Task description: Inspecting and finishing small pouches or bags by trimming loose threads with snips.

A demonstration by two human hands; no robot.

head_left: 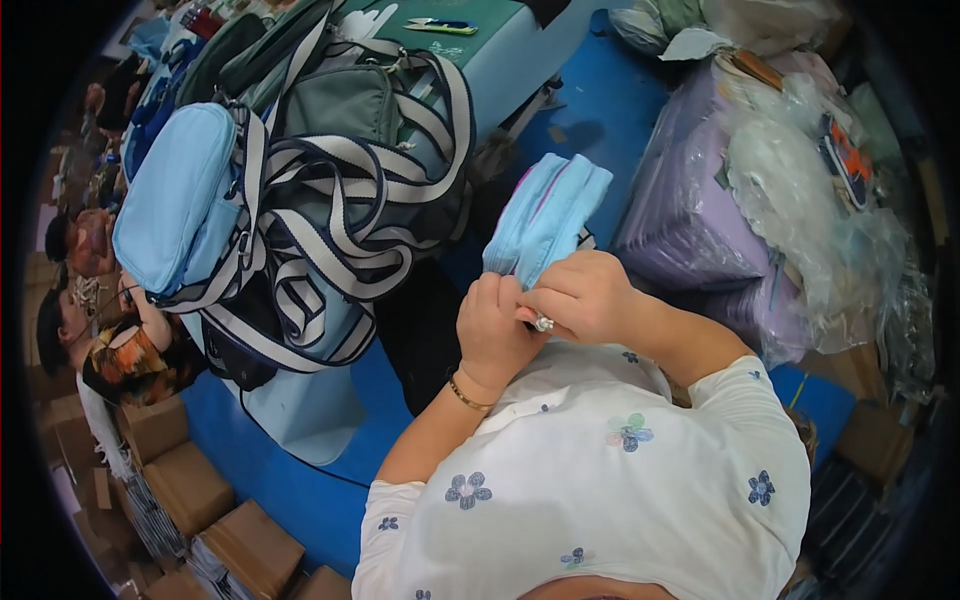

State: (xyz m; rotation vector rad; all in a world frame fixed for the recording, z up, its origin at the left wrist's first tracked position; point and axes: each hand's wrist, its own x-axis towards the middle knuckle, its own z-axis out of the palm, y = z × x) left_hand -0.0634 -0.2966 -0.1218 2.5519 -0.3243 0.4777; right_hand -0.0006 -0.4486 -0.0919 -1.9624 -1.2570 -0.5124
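Observation:
In front of my chest I hold a light-blue zippered pouch (548,215) by its near end, its far end pointing away from me. A thin purple-pink line runs along its left side, and a small black-and-white piece shows at its right edge. My left hand (497,325) is closed on the pouch's near left corner. My right hand (588,295) pinches close beside it, fingers bent and nearly touching the left ones. A small whitish bit (543,323) shows at the right fingers; I cannot make out what it is. The fingertips are partly hidden.
At left, a work table (500,50) bears grey-green bags with striped straps (345,200) and a light-blue bag (175,200). Thread snips (440,27) lie at its far end. Plastic-wrapped purple stacks (680,170) stand right. Cardboard boxes (255,545) and another person (140,340) are at left.

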